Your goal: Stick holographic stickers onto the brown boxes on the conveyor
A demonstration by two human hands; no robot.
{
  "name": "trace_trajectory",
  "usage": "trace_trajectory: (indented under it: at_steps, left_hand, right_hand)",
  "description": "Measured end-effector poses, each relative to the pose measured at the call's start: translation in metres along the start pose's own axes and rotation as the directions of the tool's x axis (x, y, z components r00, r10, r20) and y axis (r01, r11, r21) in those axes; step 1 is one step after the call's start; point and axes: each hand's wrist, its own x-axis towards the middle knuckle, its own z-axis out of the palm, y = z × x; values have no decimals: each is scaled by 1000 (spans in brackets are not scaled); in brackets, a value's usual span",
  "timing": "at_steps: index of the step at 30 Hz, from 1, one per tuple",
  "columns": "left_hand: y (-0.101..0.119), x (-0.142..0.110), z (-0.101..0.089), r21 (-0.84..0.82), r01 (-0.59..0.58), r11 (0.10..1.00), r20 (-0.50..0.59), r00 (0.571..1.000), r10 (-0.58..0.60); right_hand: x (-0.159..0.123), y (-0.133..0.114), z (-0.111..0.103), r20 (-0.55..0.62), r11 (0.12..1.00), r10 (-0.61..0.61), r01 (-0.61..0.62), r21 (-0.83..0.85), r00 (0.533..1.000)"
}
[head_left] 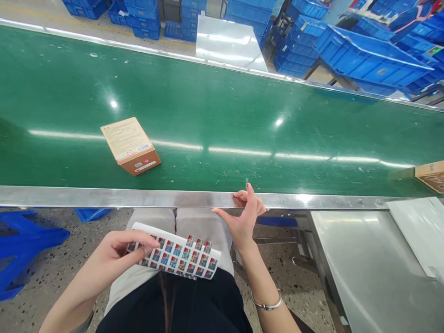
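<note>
My left hand (pixel 128 254) is closed on a sheet of stickers (pixel 180 254), thumb on top, above my lap. The sheet is white and curled, with rows of small shiny red and blue square stickers; a few along its upper edge stick up. My right hand (pixel 244 215) is at the belt's metal edge, thumb and index finger spread apart. A tiny clear piece, probably a sticker (pixel 247 181), shows at the index fingertip. To the left, a cream and brown carton (pixel 130 143) lies on the green conveyor belt (pixel 215 120), apart from both hands.
Another carton (pixel 430 176) is partly visible at the belt's right end. A steel side table (pixel 374 259) with a pale flat board (pixel 421 231) stands at the lower right. Beyond the belt are stacked blue crates (pixel 142 16). A blue plastic stool (pixel 27 249) is at lower left.
</note>
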Motion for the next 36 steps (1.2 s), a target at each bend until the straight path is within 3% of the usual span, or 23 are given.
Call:
trace_trajectory:
  at_steps: [7, 13, 15, 17, 19, 21, 23, 25, 28, 31, 36]
  left_hand:
    - [2, -5, -7, 1, -18, 1000, -68, 998, 18]
    - [-7, -5, -13, 18, -9, 1000, -55, 998, 10]
    - [-9, -7, -10, -20, 12, 1000, -88, 996, -14]
    - [-8, -9, -5, -66, 11, 998, -121, 993, -19]
    - [-7, -9, 1, -76, -24, 997, -106, 994, 16]
    - [-6, -6, 4, -11, -87, 996, -55, 995, 86]
    - [-8, -2, 5, 113, -153, 982, 35, 988, 150]
    - [-11, 2, 7, 200, -214, 956, 125, 974, 192]
    - [-13, 10, 11, 154, -417, 896, 200, 901, 385]
    - [-5, 21, 19, 154, -652, 743, 232, 754, 614]
    - [18, 41, 35, 304, -748, 590, 311, 664, 680]
  right_hand:
    - [-5, 17, -10, 80, 988, -67, 55, 147, 995]
    - [-4, 23, -33, 163, 955, -71, 20, 297, 984]
    - [0, 17, -44, 176, 933, -16, -49, 358, 984]
    - [7, 12, -55, 179, 885, 149, -212, 415, 972]
    - [20, 11, -61, 194, 797, 365, -414, 440, 910]
    - [40, 15, -61, 244, 704, 503, -557, 442, 829]
    - [64, 18, -55, 356, 627, 522, -632, 455, 775]
    - [90, 16, -43, 504, 567, 457, -677, 469, 733]
    - [124, 2, -23, 681, 553, 296, -702, 450, 670]
    - [149, -16, 0, 771, 581, 189, -702, 412, 609]
    - [171, -30, 28, 834, 618, 133, -702, 353, 536]
